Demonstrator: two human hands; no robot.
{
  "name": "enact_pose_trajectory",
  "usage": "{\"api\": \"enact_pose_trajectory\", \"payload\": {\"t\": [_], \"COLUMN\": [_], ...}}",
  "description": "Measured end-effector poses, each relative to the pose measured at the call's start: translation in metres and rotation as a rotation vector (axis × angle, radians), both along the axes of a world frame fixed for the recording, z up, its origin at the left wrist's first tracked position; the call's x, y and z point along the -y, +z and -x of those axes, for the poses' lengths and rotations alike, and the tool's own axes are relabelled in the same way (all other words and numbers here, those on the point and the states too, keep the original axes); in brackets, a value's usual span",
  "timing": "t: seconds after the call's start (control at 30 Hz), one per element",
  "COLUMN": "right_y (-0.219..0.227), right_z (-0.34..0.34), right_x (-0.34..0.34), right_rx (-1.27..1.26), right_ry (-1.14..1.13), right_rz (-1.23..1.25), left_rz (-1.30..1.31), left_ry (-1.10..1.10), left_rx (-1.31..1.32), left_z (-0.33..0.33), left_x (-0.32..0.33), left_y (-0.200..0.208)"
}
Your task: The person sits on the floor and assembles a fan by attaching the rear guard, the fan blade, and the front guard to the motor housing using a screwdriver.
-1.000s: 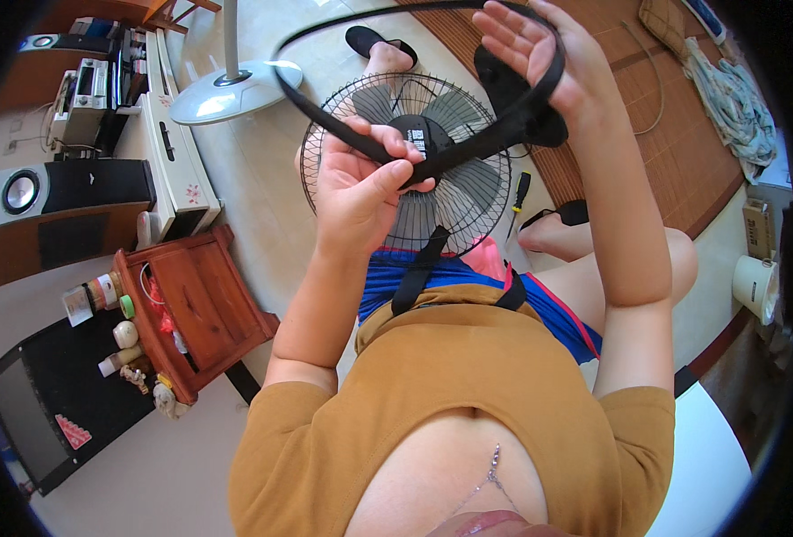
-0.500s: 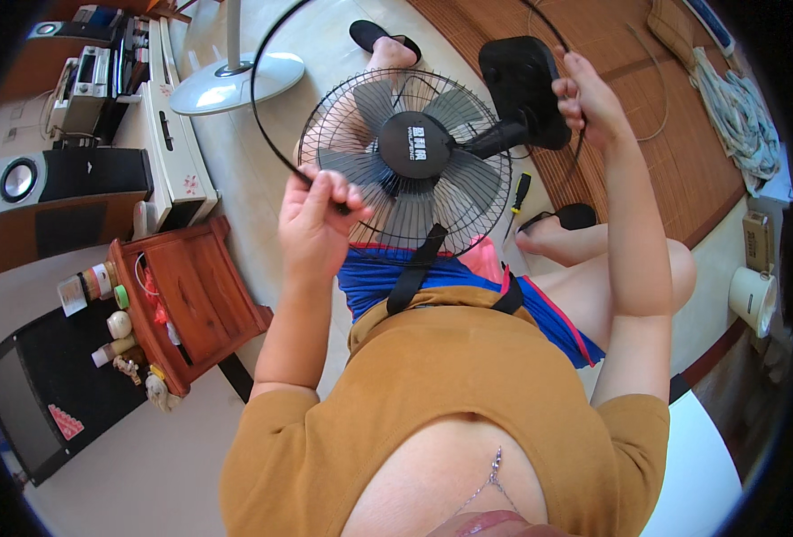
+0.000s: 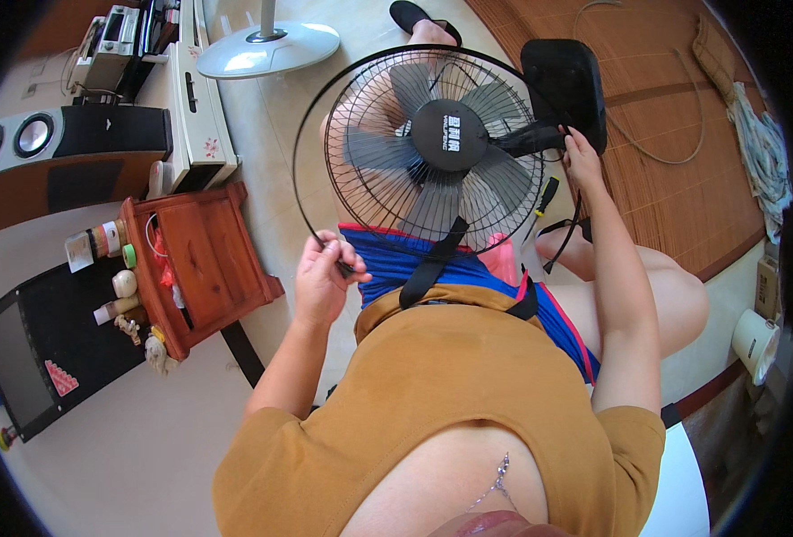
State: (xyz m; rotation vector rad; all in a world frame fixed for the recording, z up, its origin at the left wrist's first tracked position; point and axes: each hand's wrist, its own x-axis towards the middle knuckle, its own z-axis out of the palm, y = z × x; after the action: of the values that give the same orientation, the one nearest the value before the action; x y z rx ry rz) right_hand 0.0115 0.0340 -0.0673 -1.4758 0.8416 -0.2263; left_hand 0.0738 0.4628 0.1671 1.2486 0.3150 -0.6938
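An electric fan (image 3: 450, 134) with a black wire guard and grey translucent blades leans in front of my lap, its black base (image 3: 562, 85) at the upper right. A thin black guard ring (image 3: 296, 161), split open, loops around the edge of the fan's guard. One end is pinched in my left hand (image 3: 323, 282), just left of the guard's lower edge. My right hand (image 3: 584, 161) is closed on the ring's other side beside the fan's neck, its fingertips close to the neck. The ring's free end hangs below that hand.
A black-and-yellow screwdriver (image 3: 548, 192) lies on the floor right of the fan. A wooden cabinet (image 3: 208, 268) with bottles stands at left, near a speaker (image 3: 101, 143). A white round stand base (image 3: 266, 49) is behind. A brown mat (image 3: 647, 179) and white bucket (image 3: 756, 345) are at right.
Both hands have lowered, bringing the ring down from above the fan to around its guard. My right hand has moved from beside the base to the fan's neck.
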Motion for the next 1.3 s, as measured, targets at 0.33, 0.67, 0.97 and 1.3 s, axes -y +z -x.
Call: {"api": "enact_pose_trajectory", "payload": {"t": [0.33,0.67,0.97,1.3], "right_y": [0.037,0.034,0.027,0.027], "right_z": [0.02,0.005,0.001,-0.007], "right_x": [-0.016,-0.033,-0.041,-0.042], "right_rx": [-0.204,-0.166,-0.211,-0.224], "right_ry": [0.04,0.095,0.138,0.17], "right_rz": [-0.211,-0.226,-0.245,-0.276], "left_rz": [-0.049,-0.199,-0.119,-0.104], "left_ry": [-0.137,-0.239,-0.269,-0.26], "left_rx": [-0.159,-0.072,-0.181,-0.186], "left_z": [0.036,0.044,0.041,0.04], "left_x": [0.017,0.029,0.038,0.041], "left_y": [-0.012,-0.024,-0.033,-0.037]}}
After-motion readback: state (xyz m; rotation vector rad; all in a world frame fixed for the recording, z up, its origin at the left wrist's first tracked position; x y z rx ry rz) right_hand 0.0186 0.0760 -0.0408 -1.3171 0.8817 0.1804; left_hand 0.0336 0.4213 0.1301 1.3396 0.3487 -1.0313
